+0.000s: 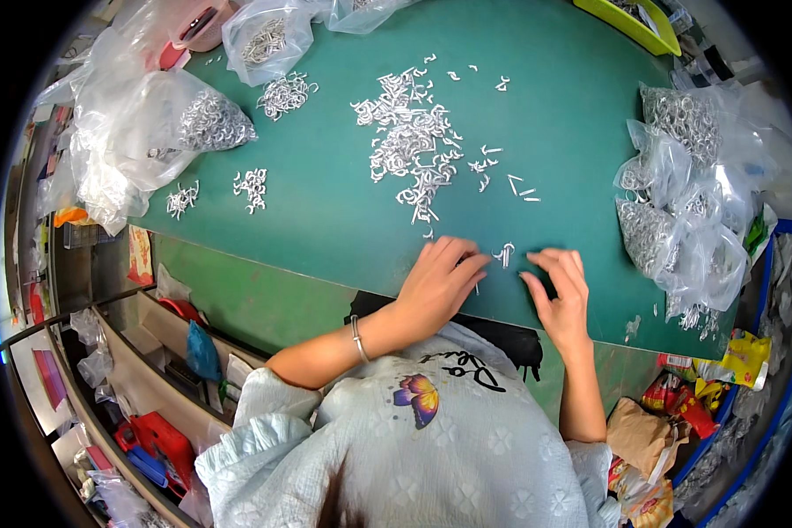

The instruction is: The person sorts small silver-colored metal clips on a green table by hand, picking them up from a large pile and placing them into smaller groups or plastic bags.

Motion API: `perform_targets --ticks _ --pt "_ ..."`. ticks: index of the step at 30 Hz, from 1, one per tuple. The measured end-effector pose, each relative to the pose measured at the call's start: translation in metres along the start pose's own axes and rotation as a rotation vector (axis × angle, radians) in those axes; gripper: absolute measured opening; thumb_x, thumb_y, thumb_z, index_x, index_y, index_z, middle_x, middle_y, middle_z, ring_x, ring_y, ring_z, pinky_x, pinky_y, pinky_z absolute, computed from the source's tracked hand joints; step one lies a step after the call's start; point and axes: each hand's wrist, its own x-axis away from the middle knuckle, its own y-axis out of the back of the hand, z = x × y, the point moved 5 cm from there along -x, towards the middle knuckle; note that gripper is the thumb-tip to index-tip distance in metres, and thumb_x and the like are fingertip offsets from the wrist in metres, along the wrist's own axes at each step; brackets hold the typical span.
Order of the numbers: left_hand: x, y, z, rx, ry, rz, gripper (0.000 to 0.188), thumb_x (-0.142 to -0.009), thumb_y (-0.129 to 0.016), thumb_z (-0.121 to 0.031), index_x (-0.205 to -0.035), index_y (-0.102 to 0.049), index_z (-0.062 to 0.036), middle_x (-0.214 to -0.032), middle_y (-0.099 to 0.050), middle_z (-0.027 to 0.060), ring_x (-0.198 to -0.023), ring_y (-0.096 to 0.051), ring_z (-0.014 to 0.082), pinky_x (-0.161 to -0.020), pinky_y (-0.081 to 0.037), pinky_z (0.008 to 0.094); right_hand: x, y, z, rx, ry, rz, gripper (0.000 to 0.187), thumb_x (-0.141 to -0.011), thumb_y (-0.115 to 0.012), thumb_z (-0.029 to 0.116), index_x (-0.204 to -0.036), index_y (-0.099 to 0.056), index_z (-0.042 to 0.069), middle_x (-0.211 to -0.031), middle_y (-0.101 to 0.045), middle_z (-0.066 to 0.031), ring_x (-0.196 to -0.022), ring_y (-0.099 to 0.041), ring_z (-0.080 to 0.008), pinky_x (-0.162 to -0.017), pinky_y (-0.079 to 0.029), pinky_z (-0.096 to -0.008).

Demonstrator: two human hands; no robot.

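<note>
My left hand (442, 275) rests at the near edge of the green table, its fingers curled together. A thin silver piece (477, 288) shows just below its thumb; whether the fingers grip it is hidden. To the right, my right hand (561, 286) hovers with its thumb and fingers apart and nothing visible between them. A few small silver metal pieces (505, 255), hooked and straight, lie between the two hands. Beyond them spreads a large loose pile of curved silver metal pieces (409, 136). Several straight silver pins (526, 192) lie scattered right of that pile.
Smaller piles of metal parts (252, 190) sit on the left. Clear plastic bags of silver rings (211, 121) stand at the far left, and more filled bags (669, 220) at the right. A yellow-green tray (629, 22) is at the far right corner. An open drawer (150, 370) lies below left.
</note>
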Motion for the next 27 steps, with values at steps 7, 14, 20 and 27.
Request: perform_targets --ticks 7,14,20,27 --pt "-0.037 -0.015 0.012 -0.143 -0.023 0.092 0.016 -0.081 -0.070 -0.008 -0.094 -0.061 -0.0066 -0.094 -0.054 0.0073 -0.089 -0.052 0.0265 -0.075 -0.037 0.0372 -0.032 -0.020 -0.006 0.090 0.049 0.023 0.019 -0.073 -0.076 0.005 -0.090 -0.067 0.004 -0.093 -0.059 -0.0068 -0.088 -0.054 -0.0274 -0.076 -0.042 -0.0377" --pt "-0.051 -0.003 0.030 -0.164 0.052 -0.057 0.024 -0.082 -0.067 -0.004 -0.104 -0.060 -0.0043 -0.104 -0.057 0.0104 -0.095 -0.055 0.0299 -0.079 -0.040 0.0396 -0.045 -0.005 -0.021 0.155 -0.017 -0.077 0.012 -0.077 -0.072 0.003 -0.087 -0.065 0.004 -0.091 -0.060 -0.0084 -0.088 -0.056 -0.0276 -0.079 -0.041 -0.0376" --pt "-0.015 -0.009 0.003 -0.043 -0.027 0.161 0.044 -0.083 -0.058 0.003 -0.126 -0.053 0.0006 -0.129 -0.053 0.0178 -0.124 -0.049 0.0353 -0.105 -0.037 0.0461 -0.019 0.000 0.002 0.192 0.108 0.037 0.035 -0.083 -0.066 0.001 -0.117 -0.063 -0.001 -0.119 -0.064 -0.0139 -0.111 -0.057 -0.0326 -0.092 -0.044 -0.0422" --pt "-0.002 -0.017 -0.008 -0.023 -0.105 0.301 0.052 -0.081 -0.055 0.004 -0.133 -0.048 0.0052 -0.146 -0.041 0.0198 -0.140 -0.035 0.0362 -0.115 -0.028 0.0517 0.011 0.000 0.004 0.075 0.053 0.088 0.038 -0.086 -0.059 -0.002 -0.124 -0.059 -0.002 -0.132 -0.058 -0.0155 -0.126 -0.051 -0.0351 -0.105 -0.039 -0.0470"
